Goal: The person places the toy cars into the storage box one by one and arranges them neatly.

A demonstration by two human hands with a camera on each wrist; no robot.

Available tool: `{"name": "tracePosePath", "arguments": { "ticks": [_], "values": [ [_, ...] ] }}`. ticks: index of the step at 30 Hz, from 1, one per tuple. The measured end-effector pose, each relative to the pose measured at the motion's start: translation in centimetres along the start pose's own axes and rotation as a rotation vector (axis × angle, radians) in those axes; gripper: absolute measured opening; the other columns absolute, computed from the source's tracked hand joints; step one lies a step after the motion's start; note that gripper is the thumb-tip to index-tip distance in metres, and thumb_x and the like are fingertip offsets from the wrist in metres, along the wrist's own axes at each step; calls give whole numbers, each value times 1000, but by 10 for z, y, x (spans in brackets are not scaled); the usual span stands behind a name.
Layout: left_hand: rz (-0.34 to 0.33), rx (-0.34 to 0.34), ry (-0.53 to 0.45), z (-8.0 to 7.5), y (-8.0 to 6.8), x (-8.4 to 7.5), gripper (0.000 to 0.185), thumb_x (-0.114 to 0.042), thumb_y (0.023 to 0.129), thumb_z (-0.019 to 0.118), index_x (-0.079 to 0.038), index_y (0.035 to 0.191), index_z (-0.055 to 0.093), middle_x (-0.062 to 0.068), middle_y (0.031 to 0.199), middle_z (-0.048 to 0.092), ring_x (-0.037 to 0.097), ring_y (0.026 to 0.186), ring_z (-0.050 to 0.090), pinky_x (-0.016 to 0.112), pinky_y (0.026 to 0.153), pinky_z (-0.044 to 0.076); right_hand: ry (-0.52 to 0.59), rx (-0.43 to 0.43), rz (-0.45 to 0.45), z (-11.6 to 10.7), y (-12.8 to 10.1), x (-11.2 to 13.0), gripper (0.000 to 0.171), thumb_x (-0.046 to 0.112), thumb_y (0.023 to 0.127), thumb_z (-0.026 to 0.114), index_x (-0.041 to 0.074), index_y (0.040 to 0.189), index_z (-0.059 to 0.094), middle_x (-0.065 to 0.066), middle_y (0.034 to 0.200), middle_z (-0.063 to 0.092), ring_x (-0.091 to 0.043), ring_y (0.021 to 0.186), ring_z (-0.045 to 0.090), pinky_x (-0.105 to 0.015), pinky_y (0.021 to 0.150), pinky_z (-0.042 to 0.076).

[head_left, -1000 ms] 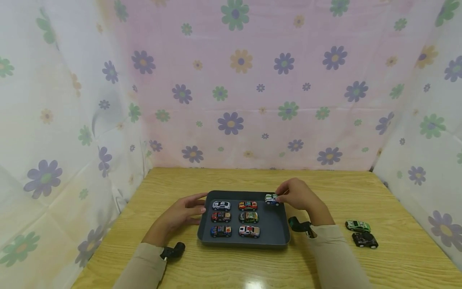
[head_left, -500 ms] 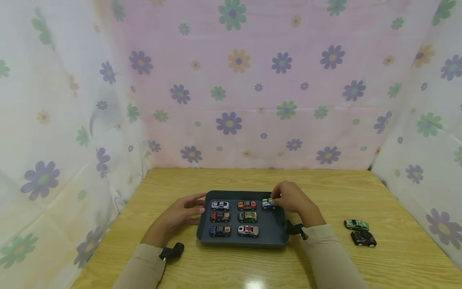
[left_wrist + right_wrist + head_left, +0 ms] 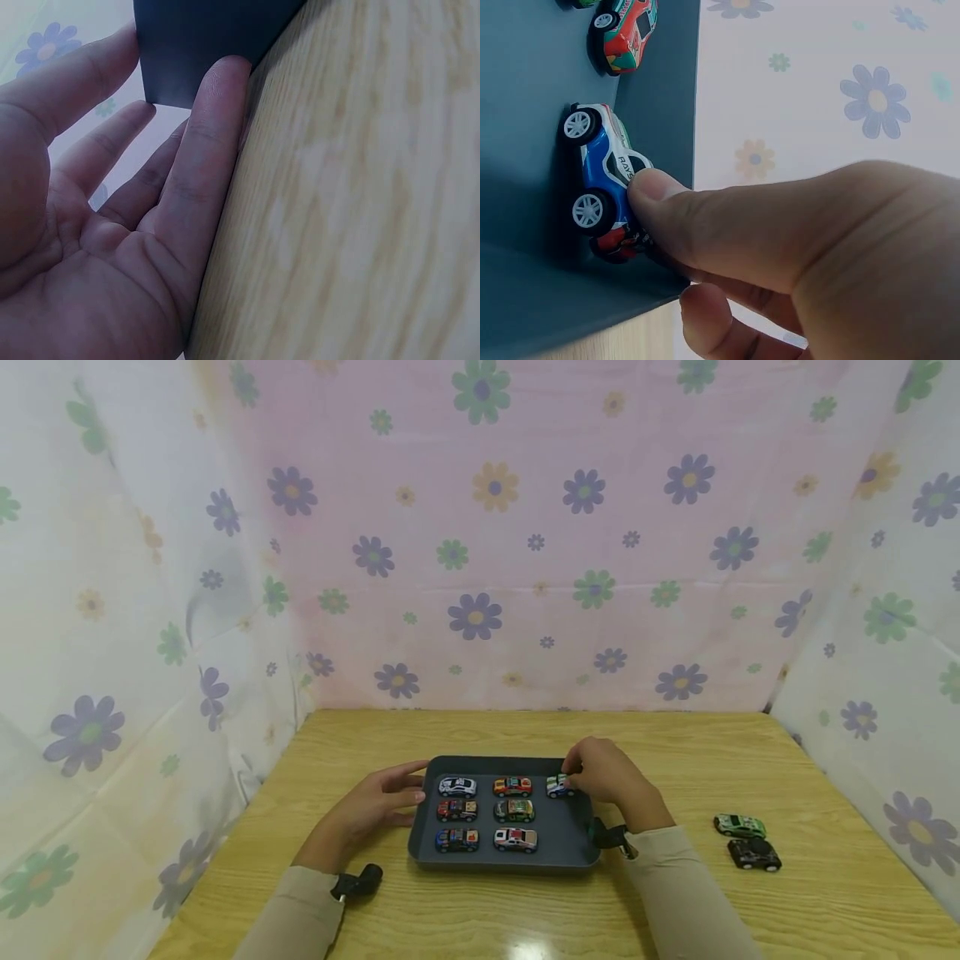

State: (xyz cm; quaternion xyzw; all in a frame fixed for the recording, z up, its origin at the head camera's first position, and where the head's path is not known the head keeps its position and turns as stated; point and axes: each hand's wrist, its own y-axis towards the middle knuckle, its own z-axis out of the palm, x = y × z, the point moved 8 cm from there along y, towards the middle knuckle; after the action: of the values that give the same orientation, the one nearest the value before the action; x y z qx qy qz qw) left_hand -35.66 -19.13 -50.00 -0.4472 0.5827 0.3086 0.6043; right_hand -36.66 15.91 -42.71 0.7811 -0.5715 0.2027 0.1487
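In the head view, my right hand (image 3: 609, 777) pinches a white, blue and green toy car (image 3: 558, 786) in the far right corner of a dark grey tray (image 3: 558, 857). The right wrist view shows the thumb on the side of that toy car (image 3: 598, 166), its wheels close over the tray floor. My left hand (image 3: 377, 806) rests against the tray's left side with its fingers extended. In the left wrist view, those fingertips touch the tray wall (image 3: 199, 45), and the edge of the hand lies on the table.
Several other toy cars stand in the tray in two columns, among them a red and yellow one (image 3: 513, 787) and a white one (image 3: 457, 787). A green toy car (image 3: 738, 825) and a black one (image 3: 754, 854) sit on the wooden table (image 3: 660, 902) at the right.
The right hand has moved the toy car slightly left and down, nearer the tray floor and in line with the far row. The left hand stays at the tray's side.
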Motion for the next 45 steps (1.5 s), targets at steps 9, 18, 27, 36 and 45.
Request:
{"name": "tracePosePath", "arguments": {
  "ticks": [9, 18, 27, 36, 45],
  "values": [
    [2, 4, -2, -1, 0, 0, 70, -22, 97, 75, -22, 159, 43, 23, 158, 44, 32, 127, 64, 47, 95, 61, -20, 14, 10, 3, 1, -2, 10, 11, 91, 80, 12, 101, 80, 0, 95, 76, -15, 82, 67, -38, 72, 59],
    [4, -3, 9, -3, -1, 0, 70, -21, 97, 75, -22, 159, 43, 24, 157, 44, 32, 126, 64, 48, 94, 61, -78, 18, 15, 0, -1, 5, 9, 11, 91, 79, 13, 100, 81, 0, 96, 77, -15, 81, 68, -38, 72, 59],
    [3, -7, 6, -2, -3, 1, 71, -20, 97, 74, -20, 160, 42, 26, 158, 42, 34, 128, 63, 48, 95, 61, -37, 20, -23, -2, -1, 4, 10, 13, 93, 77, 12, 103, 82, 0, 100, 78, -17, 88, 70, -40, 77, 60],
    [8, 6, 13, 0, -3, 0, 70, -20, 98, 74, -25, 160, 42, 24, 159, 42, 34, 129, 62, 48, 96, 60, 78, 2, -65, -19, -4, -2, 19, 18, 97, 75, 13, 115, 79, -1, 110, 75, -22, 99, 69, -44, 84, 60],
    [14, 16, 14, 3, -4, -4, 67, -19, 99, 72, -27, 159, 44, 23, 159, 43, 33, 128, 63, 47, 96, 60, 107, -50, -107, -44, -21, -18, 22, 18, 98, 72, 10, 119, 77, -7, 115, 74, -21, 95, 70, -36, 75, 60]
  ]
}}
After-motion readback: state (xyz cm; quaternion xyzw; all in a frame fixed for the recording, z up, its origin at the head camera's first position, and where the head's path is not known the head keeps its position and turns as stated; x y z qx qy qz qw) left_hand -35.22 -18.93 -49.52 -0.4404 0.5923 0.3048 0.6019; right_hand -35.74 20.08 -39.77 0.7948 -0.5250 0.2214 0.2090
